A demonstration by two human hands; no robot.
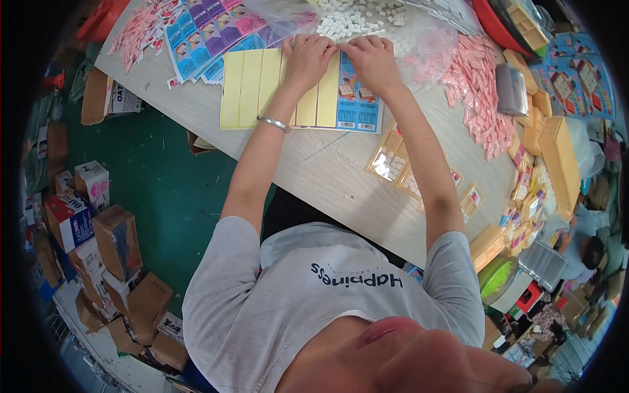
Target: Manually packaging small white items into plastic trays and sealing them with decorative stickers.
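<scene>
A sheet of stickers (252,92) lies flat on the table before me, mostly bare yellow backing ruled into upright strips. One printed blue label strip (360,108) covers its right end. At the sheet's far edge, my left hand (309,62) has its fingers bent and closed over the yellow part beside the blue strip. Right next to it, my right hand (372,65) pinches the top of the blue strip. The thumbs and fingertips of both hands nearly meet there. What exactly lies under the fingertips is partly hidden.
More printed sheets (209,33) lie at the far left by pink wrapped pieces (134,36). White blocks (354,23) are heaped behind my hands. Pink packets (481,92) pile up to the right. Small wooden trays (393,157) sit near my right forearm. Cardboard boxes (118,242) stand on the floor.
</scene>
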